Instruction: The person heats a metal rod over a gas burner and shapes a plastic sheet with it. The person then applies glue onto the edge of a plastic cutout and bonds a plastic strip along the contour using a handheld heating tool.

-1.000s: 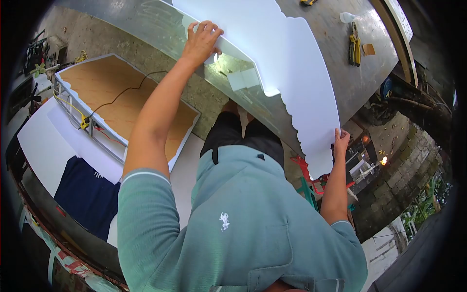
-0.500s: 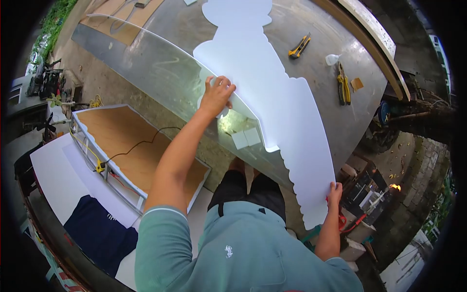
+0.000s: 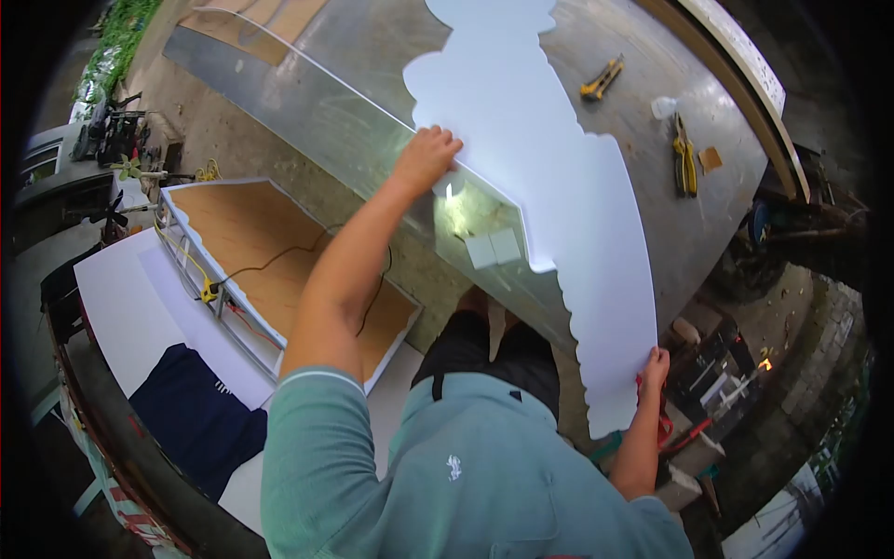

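A large white panel with scalloped edges (image 3: 559,168) lies across the metal-topped table, its near end reaching past the table edge. My left hand (image 3: 430,156) is closed at the panel's left edge, fingers curled over it, where a thin white strip (image 3: 321,70) runs up to the far left. What lies under those fingers is partly hidden. Around the panel's near right edge, my right hand (image 3: 657,365) is closed, its fingers partly behind the sheet. Two small white squares (image 3: 493,249) sit on the table beside the panel's notch.
A yellow utility knife (image 3: 602,79) and yellow-handled pliers (image 3: 684,158) lie on the metal table (image 3: 670,242). To the left stands a framed brown board (image 3: 270,242) with cables, near dark blue cloth (image 3: 191,415). A small flame (image 3: 765,363) burns at the lower right.
My left hand has slid a little up along the panel's edge, its fingers now more tightly curled. The right hand keeps its hold. The whole view has shifted slightly.
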